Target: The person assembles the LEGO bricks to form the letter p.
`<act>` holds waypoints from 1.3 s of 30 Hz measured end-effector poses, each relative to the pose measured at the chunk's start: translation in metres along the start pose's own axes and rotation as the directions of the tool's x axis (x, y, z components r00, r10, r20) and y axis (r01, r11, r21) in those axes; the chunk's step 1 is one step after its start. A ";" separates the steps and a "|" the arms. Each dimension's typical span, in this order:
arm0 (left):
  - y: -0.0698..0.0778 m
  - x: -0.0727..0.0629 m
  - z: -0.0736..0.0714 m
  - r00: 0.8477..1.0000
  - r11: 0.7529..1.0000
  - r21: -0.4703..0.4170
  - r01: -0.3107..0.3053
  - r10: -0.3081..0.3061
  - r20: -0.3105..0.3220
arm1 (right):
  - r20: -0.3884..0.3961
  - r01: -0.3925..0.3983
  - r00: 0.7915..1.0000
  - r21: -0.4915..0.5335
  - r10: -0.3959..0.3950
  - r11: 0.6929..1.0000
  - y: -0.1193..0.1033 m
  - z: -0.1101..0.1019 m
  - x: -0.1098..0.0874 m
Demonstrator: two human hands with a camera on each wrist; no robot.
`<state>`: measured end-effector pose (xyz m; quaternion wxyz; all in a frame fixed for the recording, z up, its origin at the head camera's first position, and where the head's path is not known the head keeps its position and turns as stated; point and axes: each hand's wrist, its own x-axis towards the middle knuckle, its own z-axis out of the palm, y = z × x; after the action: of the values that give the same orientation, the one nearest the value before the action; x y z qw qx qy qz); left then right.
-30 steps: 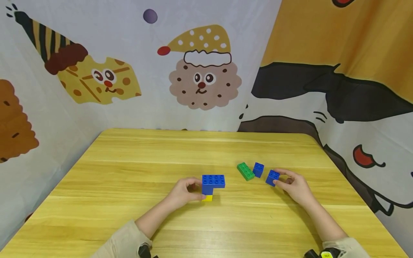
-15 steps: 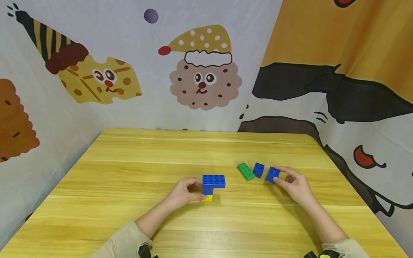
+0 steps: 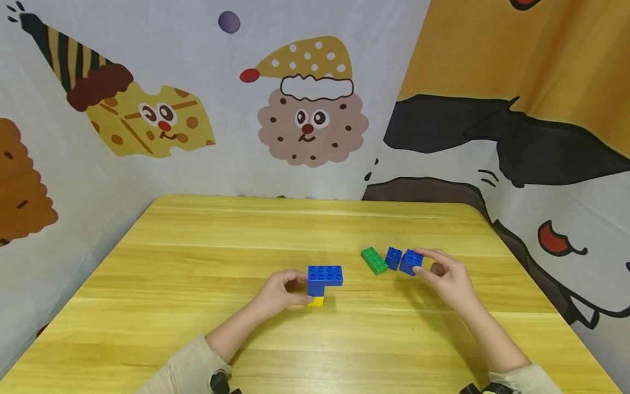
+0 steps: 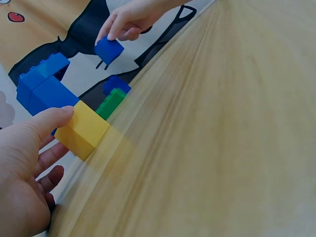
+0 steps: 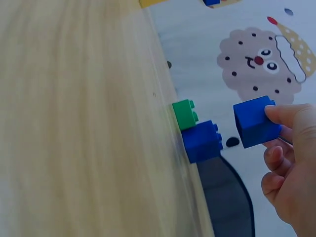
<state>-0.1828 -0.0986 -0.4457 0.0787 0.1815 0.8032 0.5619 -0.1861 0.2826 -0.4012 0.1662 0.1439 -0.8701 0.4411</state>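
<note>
My left hand grips a small stack of toy building bricks on the table. At its bottom is a yellow brick, with a blue brick above it. A longer blue brick tops the stack and overhangs to the right. Between thumb and fingers, my right hand pinches a blue brick, raised above the table in both wrist views. Just left of it in the head view, another blue brick stands on the table. A green brick lies beside that one.
The wooden table has a pale grain and rounded far corners. Behind it hangs a cloth printed with cartoon figures. Dark devices are strapped at both sleeves.
The blue brick in my right hand has come up and shifted slightly left, closer to the other loose blue brick. My left hand and the stack hold their place.
</note>
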 end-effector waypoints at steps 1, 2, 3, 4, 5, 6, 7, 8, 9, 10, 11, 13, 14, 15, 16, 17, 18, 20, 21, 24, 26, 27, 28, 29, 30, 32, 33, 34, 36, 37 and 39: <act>0.000 0.000 0.000 1.000 1.000 -0.001 0.001 -0.001 -0.001 | 0.000 0.009 1.000 0.009 -0.009 1.000 -0.002 0.001 0.000; 0.001 0.000 0.000 1.000 1.000 -0.003 0.002 -0.002 -0.001 | 0.001 0.019 1.000 0.018 -0.019 1.000 -0.005 0.002 0.001; 0.001 0.000 0.000 1.000 1.000 -0.004 0.003 -0.003 -0.002 | 0.004 0.029 1.000 0.028 -0.029 0.999 -0.007 0.003 0.001; 0.001 0.000 0.000 1.000 1.000 -0.004 0.002 -0.002 -0.003 | 0.006 0.038 0.999 0.036 -0.038 0.999 -0.010 0.005 0.001; 0.001 0.000 0.000 1.000 1.000 -0.005 0.004 -0.004 -0.003 | 0.007 0.048 0.999 0.042 -0.048 0.998 -0.012 0.006 0.002; 0.002 0.000 0.000 1.000 1.000 -0.003 0.003 -0.003 -0.004 | 0.008 0.053 0.999 0.045 -0.053 0.998 -0.014 0.007 0.002; 0.002 0.000 0.000 1.000 1.000 -0.002 0.002 -0.002 -0.005 | 0.009 0.058 0.998 0.048 -0.059 0.997 -0.017 0.008 0.003; 0.002 0.000 0.000 1.000 1.000 -0.001 0.002 -0.002 -0.005 | 0.010 0.063 0.998 0.049 -0.064 0.997 -0.019 0.009 0.003; 0.002 0.000 0.000 1.000 1.000 -0.001 0.001 -0.001 -0.005 | 0.009 0.068 0.998 0.052 -0.069 0.996 -0.021 0.011 0.004; 0.002 0.000 0.000 1.000 1.000 0.000 0.002 -0.002 -0.004 | 0.008 0.073 0.997 0.055 -0.073 0.996 -0.023 0.012 0.005; 0.002 0.000 0.000 1.000 1.000 0.000 0.002 -0.002 -0.003 | 0.006 0.077 0.997 0.061 -0.077 0.995 -0.025 0.013 0.006; 0.001 0.000 0.000 1.000 1.000 0.000 -0.001 0.001 -0.001 | 0.005 0.091 0.996 0.070 -0.092 0.993 -0.030 0.016 0.008; 0.001 0.000 0.000 1.000 1.000 -0.001 -0.001 0.001 -0.001 | 0.004 0.102 0.995 0.075 -0.102 0.992 -0.033 0.017 0.008; 0.001 0.000 0.000 1.000 1.000 0.000 -0.002 0.002 0.000 | 0.004 0.114 0.993 0.080 -0.115 0.990 -0.037 0.018 0.009; 0.001 0.000 0.000 1.000 1.000 -0.001 -0.003 0.003 0.001 | 0.005 0.127 0.992 0.084 -0.128 0.988 -0.041 0.020 0.010; 0.001 0.001 0.000 1.000 1.000 -0.002 -0.004 0.004 0.001 | 0.006 0.140 0.990 0.088 -0.141 0.986 -0.045 0.021 0.010; 0.001 0.001 0.001 1.000 1.000 -0.003 -0.005 0.005 0.001 | 0.008 0.157 0.987 0.093 -0.158 0.983 -0.052 0.022 0.011; 0.001 0.001 0.001 1.000 1.000 -0.005 -0.001 0.001 0.001 | 0.014 0.179 0.983 0.108 -0.182 0.978 -0.065 0.024 0.011; 0.001 0.001 0.001 1.000 1.000 -0.003 -0.001 0.001 0.001 | 0.018 0.186 0.982 0.117 -0.190 0.975 -0.072 0.025 0.011; 0.001 0.000 0.001 1.000 1.000 -0.001 0.002 -0.002 0.001 | 0.027 0.194 0.979 0.142 -0.200 0.971 -0.090 0.027 0.012; 0.001 0.000 0.001 1.000 1.000 0.000 0.004 -0.004 0.001 | 0.032 0.194 0.979 0.150 -0.201 0.969 -0.097 0.030 0.014; 0.001 0.000 0.001 1.000 1.000 0.000 0.005 -0.005 0.002 | 0.034 0.200 0.978 0.153 -0.207 0.968 -0.100 0.031 0.014; 0.001 0.000 0.001 1.000 1.000 -0.003 0.006 -0.006 0.002 | 0.035 0.205 0.976 0.157 -0.213 0.966 -0.102 0.033 0.015; 0.001 0.000 0.002 1.000 1.000 -0.004 0.007 -0.007 0.002 | 0.035 0.213 0.975 0.162 -0.221 0.964 -0.105 0.034 0.015; 0.001 0.000 0.002 1.000 1.000 -0.006 0.007 -0.007 0.002 | 0.037 0.221 0.972 0.168 -0.230 0.961 -0.106 0.035 0.016; 0.001 0.000 0.002 1.000 1.000 -0.010 0.006 -0.006 0.001 | 0.042 0.232 0.969 0.182 -0.243 0.956 -0.110 0.038 0.017; 0.001 -0.001 0.002 1.000 1.000 -0.012 0.006 -0.006 0.000 | 0.045 0.236 0.967 0.190 -0.249 0.953 -0.111 0.039 0.018; 0.001 -0.001 0.002 1.000 1.000 -0.013 0.005 -0.005 -0.001 | 0.049 0.237 0.967 0.200 -0.251 0.951 -0.113 0.040 0.019; 0.002 -0.001 0.002 1.000 1.000 -0.015 0.003 -0.003 -0.001 | 0.061 0.236 0.965 0.214 -0.254 0.948 -0.116 0.043 0.019; 0.001 -0.001 0.002 1.000 1.000 -0.016 0.001 -0.001 -0.001 | 0.066 0.235 0.965 0.217 -0.255 0.947 -0.117 0.044 0.020; 0.001 -0.001 0.002 1.000 1.000 -0.016 -0.001 0.001 -0.001 | 0.078 0.235 0.963 0.222 -0.258 0.946 -0.120 0.047 0.020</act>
<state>-0.1815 -0.0972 -0.4453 0.0794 0.1809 0.7986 0.5686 -0.1644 0.1740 -0.3319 0.1575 0.2917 -0.8011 0.4983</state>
